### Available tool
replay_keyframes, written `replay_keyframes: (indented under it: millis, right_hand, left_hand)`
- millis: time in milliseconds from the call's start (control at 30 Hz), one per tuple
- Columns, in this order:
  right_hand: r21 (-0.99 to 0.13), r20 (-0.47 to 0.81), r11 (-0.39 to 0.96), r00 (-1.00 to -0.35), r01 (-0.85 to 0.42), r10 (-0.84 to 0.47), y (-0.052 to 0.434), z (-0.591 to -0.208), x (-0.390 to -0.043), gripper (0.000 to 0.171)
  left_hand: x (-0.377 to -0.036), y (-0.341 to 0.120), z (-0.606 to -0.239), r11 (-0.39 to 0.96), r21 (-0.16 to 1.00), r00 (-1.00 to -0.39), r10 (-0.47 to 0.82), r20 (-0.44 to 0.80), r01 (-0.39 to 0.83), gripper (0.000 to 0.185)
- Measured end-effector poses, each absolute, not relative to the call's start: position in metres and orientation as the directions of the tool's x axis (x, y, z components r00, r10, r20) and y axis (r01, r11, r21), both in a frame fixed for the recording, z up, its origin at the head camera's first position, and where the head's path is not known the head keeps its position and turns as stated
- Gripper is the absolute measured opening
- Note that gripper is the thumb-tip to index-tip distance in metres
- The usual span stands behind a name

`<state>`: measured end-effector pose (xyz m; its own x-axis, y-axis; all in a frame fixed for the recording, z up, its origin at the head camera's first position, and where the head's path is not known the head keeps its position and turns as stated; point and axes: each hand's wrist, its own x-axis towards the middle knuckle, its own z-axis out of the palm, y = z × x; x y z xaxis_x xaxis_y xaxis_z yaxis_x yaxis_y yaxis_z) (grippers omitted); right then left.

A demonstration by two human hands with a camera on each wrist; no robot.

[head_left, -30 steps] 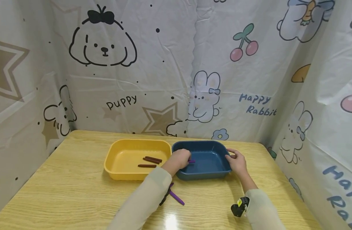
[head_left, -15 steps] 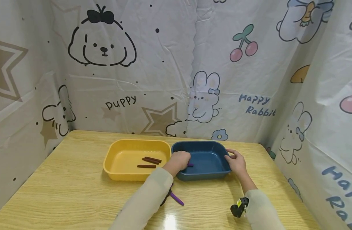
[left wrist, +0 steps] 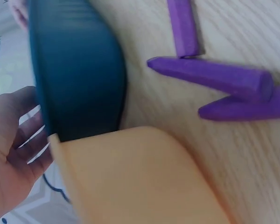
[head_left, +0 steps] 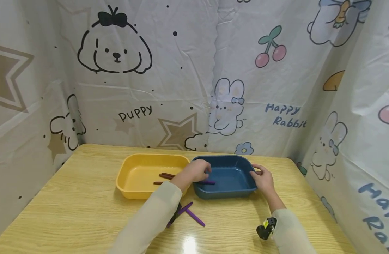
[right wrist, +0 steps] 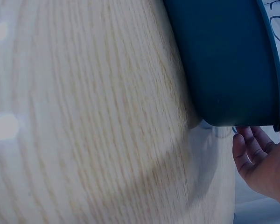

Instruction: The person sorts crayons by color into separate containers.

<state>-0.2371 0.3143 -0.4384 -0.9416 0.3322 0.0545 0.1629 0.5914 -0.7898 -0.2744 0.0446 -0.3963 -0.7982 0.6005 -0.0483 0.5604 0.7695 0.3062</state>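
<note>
A purple crayon (head_left: 208, 182) lies on the floor of the blue tray (head_left: 232, 193). My left hand (head_left: 196, 170) hovers over that tray's left rim with relaxed fingers (left wrist: 31, 140) and holds nothing. My right hand (head_left: 261, 177) grips the tray's right rim, thumb on top and fingers (right wrist: 250, 150) down the outer wall (right wrist: 228, 60). Touching the blue tray on its left is a yellow tray (head_left: 128, 190) with brown crayons (head_left: 166, 175) in it. Purple crayons (head_left: 195, 217) lie on the table in front of the trays, near my left forearm; the left wrist view shows three (left wrist: 214, 77).
The wooden table (head_left: 70, 211) is enclosed at the back and both sides by a cartoon-printed curtain (head_left: 181, 70). Both trays stand in the middle towards the back. A small black device (head_left: 265, 228) is strapped at my right wrist.
My left hand has let go of the purple crayon, which now lies in the blue tray, and has lifted slightly back to the left. My right hand has stayed on the rim.
</note>
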Motion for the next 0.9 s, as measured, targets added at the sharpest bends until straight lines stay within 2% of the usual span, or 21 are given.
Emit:
replay_keyframes:
  millis: [200, 500, 700, 900]
  right_hand:
    - [-0.786, 0.056, 0.598, -0.944, 0.159, 0.325, 0.315, -0.439, -0.237, 0.038]
    - [-0.791, 0.059, 0.592, -0.944, 0.155, 0.326, 0.315, -0.438, -0.237, 0.038]
    - [-0.795, 0.055, 0.587, -0.944, 0.155, 0.324, 0.313, -0.435, -0.237, 0.038]
    - [-0.789, 0.069, 0.597, -0.945, 0.145, 0.32, 0.313, -0.434, -0.235, 0.038]
  left_hand:
    - [-0.268, 0.032, -0.386, 0.706, 0.431, -0.781, 0.624, -0.003, 0.562, 0.022]
    - [-0.249, 0.003, -0.379, 0.647, 0.564, -0.798, 0.602, 0.036, 0.513, 0.018]
    - [-0.232, -0.018, -0.379, 0.643, 0.581, -0.814, 0.578, 0.059, 0.499, 0.018]
    - [-0.212, -0.039, -0.381, 0.607, 0.583, -0.795, 0.594, 0.119, 0.541, 0.018]
